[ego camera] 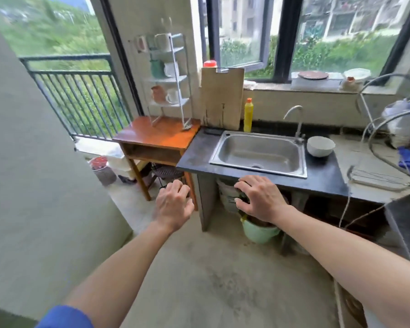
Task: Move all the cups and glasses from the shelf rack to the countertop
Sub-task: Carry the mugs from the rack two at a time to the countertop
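A white wire shelf rack [178, 76] stands on a small wooden table [152, 136] by the wall. Its top tier carries a white mug [162, 41] and a pale pink cup [141, 43]. On the middle tier sit a green cup [157, 67] and a white cup [170, 69]. The lowest tier has a terracotta cup [158, 94] beside a white mug [173, 95]. The dark countertop [322, 171] lies to the right of the table. My left hand [173, 204] and my right hand [260, 197] hover in front of the counter, fingers spread, holding nothing, well short of the rack.
A steel sink [258, 150] with a faucet [296, 121] is set in the countertop. A white bowl [320, 146], a yellow bottle [248, 114] and a cutting board [221, 98] stand around it. A wire dish rack [379, 178] sits at right; a green bucket [258, 230] below.
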